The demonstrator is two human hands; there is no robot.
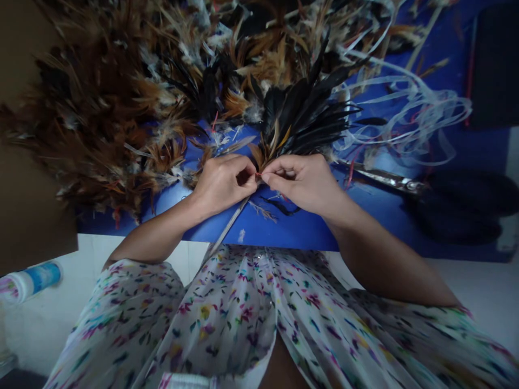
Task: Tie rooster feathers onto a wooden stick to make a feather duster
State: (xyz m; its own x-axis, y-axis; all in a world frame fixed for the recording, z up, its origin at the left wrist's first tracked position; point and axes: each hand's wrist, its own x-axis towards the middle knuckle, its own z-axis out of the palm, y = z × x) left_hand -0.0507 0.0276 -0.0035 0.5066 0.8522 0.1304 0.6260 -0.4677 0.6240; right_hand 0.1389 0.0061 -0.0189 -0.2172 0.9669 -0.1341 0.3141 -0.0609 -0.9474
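A big blue surface [300, 232] holds most of the things, and flowery clothes [243, 313] fill the space below it. A great fluffy pile of brown feathers [101, 108] covers the far side and the left of the surface. A flat brown board [32, 216] stands at the left edge. On the right, white ribbons [413, 108] lie in a loose, loopy tangle. Near them is a bunch of black feathers [292, 116], with its tips fanned out away from the person and to the right. Big scissors [411, 185] with dark handles lie to the right of the bunch, and their blades point toward it. The right hand [310, 181] and the left hand [225, 181] are close together at the near end of the bunch, so the feathers spread out just past the fingers. The left hand pinches the stems, but I cannot tell how many it has. A thin gray stem [231, 222] slants down from under that hand and past the edge. The right hand pinches a tiny bit of red thread [258, 174], which sits between the two hands, right where the stems meet
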